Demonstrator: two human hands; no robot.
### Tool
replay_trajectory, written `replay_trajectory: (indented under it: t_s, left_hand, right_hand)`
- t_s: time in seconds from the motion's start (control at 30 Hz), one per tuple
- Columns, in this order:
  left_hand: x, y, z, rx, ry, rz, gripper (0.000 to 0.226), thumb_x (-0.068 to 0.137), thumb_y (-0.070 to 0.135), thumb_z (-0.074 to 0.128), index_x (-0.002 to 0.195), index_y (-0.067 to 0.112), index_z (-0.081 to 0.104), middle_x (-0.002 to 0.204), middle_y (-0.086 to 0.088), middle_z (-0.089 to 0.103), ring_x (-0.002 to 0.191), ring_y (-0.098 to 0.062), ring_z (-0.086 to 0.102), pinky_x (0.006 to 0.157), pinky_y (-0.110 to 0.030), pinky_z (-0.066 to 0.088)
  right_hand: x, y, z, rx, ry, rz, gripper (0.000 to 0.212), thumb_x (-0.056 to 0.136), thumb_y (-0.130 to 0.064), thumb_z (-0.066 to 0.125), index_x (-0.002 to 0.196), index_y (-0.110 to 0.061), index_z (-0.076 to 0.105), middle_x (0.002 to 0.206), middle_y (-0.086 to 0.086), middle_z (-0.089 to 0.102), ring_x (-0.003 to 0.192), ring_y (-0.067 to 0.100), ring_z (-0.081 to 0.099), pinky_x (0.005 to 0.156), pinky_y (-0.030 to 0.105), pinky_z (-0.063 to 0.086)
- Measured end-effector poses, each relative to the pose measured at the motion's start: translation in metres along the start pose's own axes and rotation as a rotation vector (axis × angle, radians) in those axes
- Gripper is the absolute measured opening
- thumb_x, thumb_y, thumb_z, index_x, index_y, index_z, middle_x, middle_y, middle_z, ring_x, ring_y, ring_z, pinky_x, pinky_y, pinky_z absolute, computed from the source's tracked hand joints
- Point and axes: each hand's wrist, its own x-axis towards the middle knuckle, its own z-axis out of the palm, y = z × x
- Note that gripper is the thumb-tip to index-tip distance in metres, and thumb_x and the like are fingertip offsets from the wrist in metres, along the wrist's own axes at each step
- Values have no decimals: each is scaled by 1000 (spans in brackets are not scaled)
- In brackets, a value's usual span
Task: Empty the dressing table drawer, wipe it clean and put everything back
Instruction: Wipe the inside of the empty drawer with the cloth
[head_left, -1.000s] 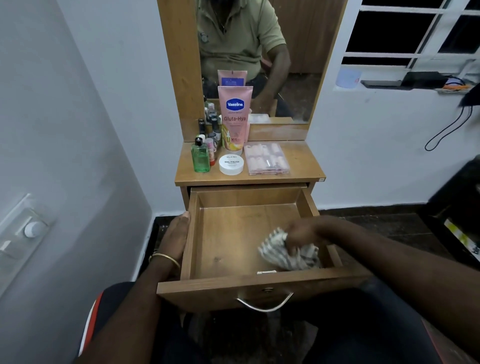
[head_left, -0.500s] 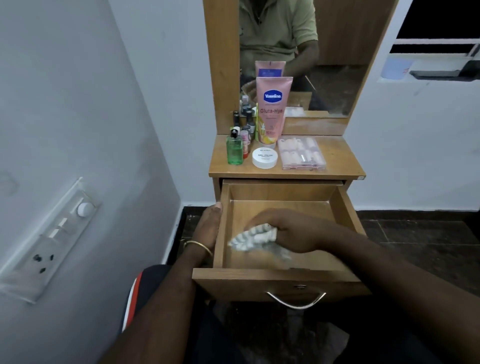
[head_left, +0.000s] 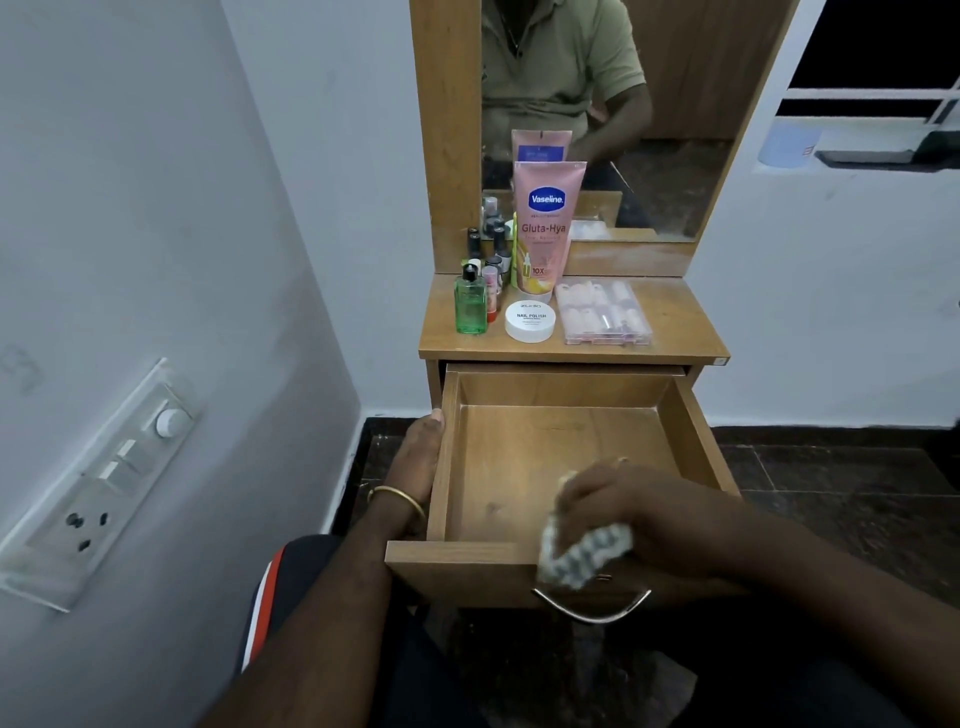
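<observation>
Wall switchboard (head_left: 98, 488); window (head_left: 878, 78); dark floor (head_left: 831, 478).

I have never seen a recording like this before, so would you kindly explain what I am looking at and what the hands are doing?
There is no machine here: a person wears one camera on the head, looking forward and down at their own hands. They sit before a small wooden dressing table with a mirror. Its drawer is pulled out and has nothing in it but the wiping hand. The left hand rests against the drawer's left side. The right hand grips a crumpled patterned cloth at the front edge. On the tabletop stand a pink lotion tube, a green bottle, small dark bottles, a white round tub and a clear plastic box.
</observation>
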Motion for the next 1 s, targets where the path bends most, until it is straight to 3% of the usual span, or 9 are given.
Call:
replay_trajectory:
  t_s: [0.1, 0.23, 0.33, 0.47, 0.5, 0.57, 0.67, 0.83, 1.0]
  left_hand:
    - [-6, 8, 1, 10, 4, 6, 52, 99, 58, 31, 112, 21, 64, 107, -1, 70, 101, -18, 65, 84, -34, 48]
    - [-13, 13, 3, -7, 17, 17, 51, 103, 49, 30, 101, 17, 69, 92, -2, 74, 87, -16, 70, 70, -30, 47]
    - [-16, 17, 5, -36, 24, 26, 52, 103, 47, 33, 88, 15, 70, 80, -2, 75, 79, -21, 70, 72, -36, 52]
    - [-12, 18, 8, -21, 48, 47, 50, 104, 41, 35, 79, 14, 69, 73, -5, 74, 73, -25, 69, 76, -43, 54]
    - [-10, 18, 8, -13, 54, 47, 50, 103, 41, 36, 81, 11, 70, 73, -6, 74, 73, -27, 69, 77, -46, 55]
    - [-1, 11, 5, 13, 53, 30, 51, 103, 43, 38, 84, 4, 68, 73, -9, 73, 72, -31, 68, 80, -53, 55]
    - [6, 4, 1, 36, 21, 7, 48, 101, 47, 41, 89, 10, 69, 78, -9, 73, 75, -30, 70, 81, -55, 56]
    - [-8, 17, 6, -15, 61, 33, 30, 102, 41, 39, 92, 24, 62, 86, -3, 69, 80, -21, 65, 65, -32, 47]
    - [-7, 22, 7, -16, 105, 47, 20, 100, 43, 40, 102, 35, 58, 98, 5, 64, 84, -12, 61, 63, -26, 42]
  right_hand:
    - [-45, 15, -24, -47, 31, 43, 22, 85, -43, 68, 107, -42, 64, 117, -22, 60, 107, -3, 58, 85, 28, 53]
    - [-79, 26, -53, -38, 3, 74, 14, 89, -49, 65, 91, -38, 73, 108, -30, 63, 99, -4, 62, 84, 16, 48]
    - [-91, 35, -70, 120, -34, 280, 24, 64, -77, 70, 78, -58, 71, 91, -37, 66, 86, 7, 67, 80, 12, 50]
    - [-111, 65, -77, 412, 278, 409, 24, 84, -48, 70, 101, -30, 74, 103, 4, 74, 95, 26, 70, 85, 49, 56]
    - [-115, 77, -76, 550, 361, 458, 16, 90, -29, 68, 103, -24, 73, 104, 10, 73, 98, 31, 70, 87, 50, 56]
    - [-100, 86, -80, 843, 496, 564, 29, 92, 3, 56, 113, -12, 68, 112, 19, 71, 100, 34, 70, 84, 44, 58]
    - [-68, 92, -96, 1109, 597, 563, 31, 92, -8, 57, 122, -4, 60, 118, 19, 68, 102, 32, 68, 83, 38, 59]
    - [-6, 125, -126, 1085, 750, 568, 35, 101, -28, 51, 130, -8, 51, 112, 13, 64, 96, 25, 65, 85, 40, 52]
    - [37, 162, -154, 1051, 794, 621, 24, 106, -27, 40, 125, -18, 52, 104, 8, 67, 77, 13, 68, 53, 23, 53]
